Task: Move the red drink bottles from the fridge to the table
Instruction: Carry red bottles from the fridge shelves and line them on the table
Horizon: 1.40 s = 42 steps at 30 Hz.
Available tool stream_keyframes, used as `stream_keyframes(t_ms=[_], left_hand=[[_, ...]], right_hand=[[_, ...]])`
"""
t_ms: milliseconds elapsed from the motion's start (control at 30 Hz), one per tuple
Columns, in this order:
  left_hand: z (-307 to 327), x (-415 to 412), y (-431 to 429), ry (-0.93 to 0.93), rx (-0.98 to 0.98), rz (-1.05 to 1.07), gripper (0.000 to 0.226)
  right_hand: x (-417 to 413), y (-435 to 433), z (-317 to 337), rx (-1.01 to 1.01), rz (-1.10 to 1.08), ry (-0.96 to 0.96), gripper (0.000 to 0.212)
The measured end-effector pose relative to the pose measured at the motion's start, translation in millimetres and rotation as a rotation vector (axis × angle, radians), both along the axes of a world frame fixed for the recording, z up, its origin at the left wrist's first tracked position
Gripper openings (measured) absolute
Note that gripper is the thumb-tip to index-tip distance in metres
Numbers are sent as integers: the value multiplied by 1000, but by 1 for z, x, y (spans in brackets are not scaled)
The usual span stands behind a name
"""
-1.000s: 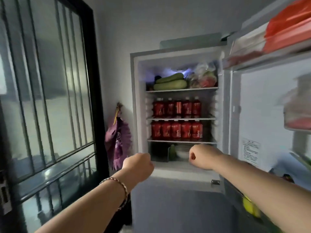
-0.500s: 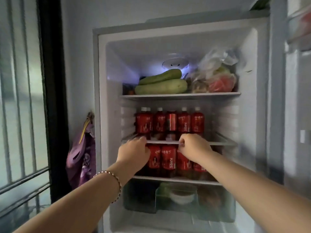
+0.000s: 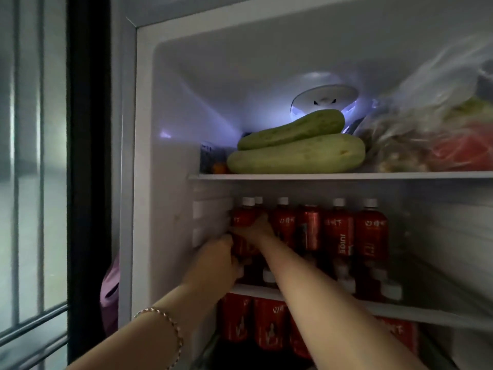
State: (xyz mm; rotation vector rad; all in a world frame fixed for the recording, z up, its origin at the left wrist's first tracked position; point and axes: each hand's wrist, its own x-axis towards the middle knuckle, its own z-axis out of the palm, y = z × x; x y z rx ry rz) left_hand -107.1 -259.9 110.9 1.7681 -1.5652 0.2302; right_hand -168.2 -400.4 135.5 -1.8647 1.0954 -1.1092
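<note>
Several red drink bottles with white caps stand in a row on the middle fridge shelf [image 3: 400, 312]; two of them [image 3: 338, 231] [image 3: 371, 231] are right of centre. My right hand [image 3: 254, 228] reaches across to the far left of the row and grips the leftmost red bottle [image 3: 242, 217] around its body. My left hand [image 3: 217, 259], with a bracelet at the wrist, holds the lower part of what looks like the same bottle; its fingers are partly hidden. More red bottles [image 3: 237, 319] fill the shelf below.
Two green gourds [image 3: 296, 156] and plastic bags of food [image 3: 437, 134] lie on the top shelf [image 3: 346, 176]. The fridge's left wall [image 3: 170, 209] is close beside my hands. A black-framed glass door [image 3: 88, 156] and a purple bag [image 3: 109, 289] are on the left.
The view has moved closer to the fridge. Both hands rose from the shelf edge to the left end of the middle row and took hold of the leftmost bottle.
</note>
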Motion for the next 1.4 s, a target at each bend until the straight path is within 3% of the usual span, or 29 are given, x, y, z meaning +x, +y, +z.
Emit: stream_keyframes(t_ms=[100, 200, 333, 467, 533, 600, 667, 733, 800, 867, 933, 1067, 1167, 1233, 1400], left_hand=[[4, 1, -9, -63, -51, 24, 23], [16, -4, -15, 38, -196, -41, 29], [37, -19, -21, 106, -357, -67, 48], [52, -47, -25, -83, -324, -70, 38], [56, -64, -26, -210, -335, -68, 35], [59, -76, -29, -278, -337, -80, 33], [60, -84, -34, -296, -348, -116, 31], [59, -87, -37, -279, -365, -128, 28], [57, -85, -38, -227, -368, -117, 28], [56, -79, -38, -128, -373, -90, 26], [54, -69, -37, -25, -387, -61, 24], [51, -53, -36, 68, -356, -61, 20], [50, -52, -31, 17, -384, -61, 18], [48, -55, -26, -96, -416, -81, 19], [49, -62, -13, -260, -473, -133, 26]], right_hand=[[5, -6, 0, 15, -74, 2, 111], [-6, 5, 3, -54, -90, 83, 100], [-42, 49, 1, -336, -47, 224, 83], [-85, 78, 1, -472, -94, 306, 83], [-109, 75, 8, -454, 33, 330, 87], [-137, 57, 12, -439, 82, 482, 90], [-169, 33, 12, -463, -150, 639, 89], [-198, 3, 14, -456, -442, 672, 88], [-218, -24, 20, -360, -576, 652, 78], [-229, -45, 26, -226, -558, 571, 73], [-226, -51, 22, -190, -517, 454, 77], [-222, -53, 16, -153, -654, 162, 98], [-233, -41, 24, -22, -596, 221, 73], [-234, -30, 19, -42, -570, 229, 64], [-219, 12, 4, -215, -523, 168, 67]])
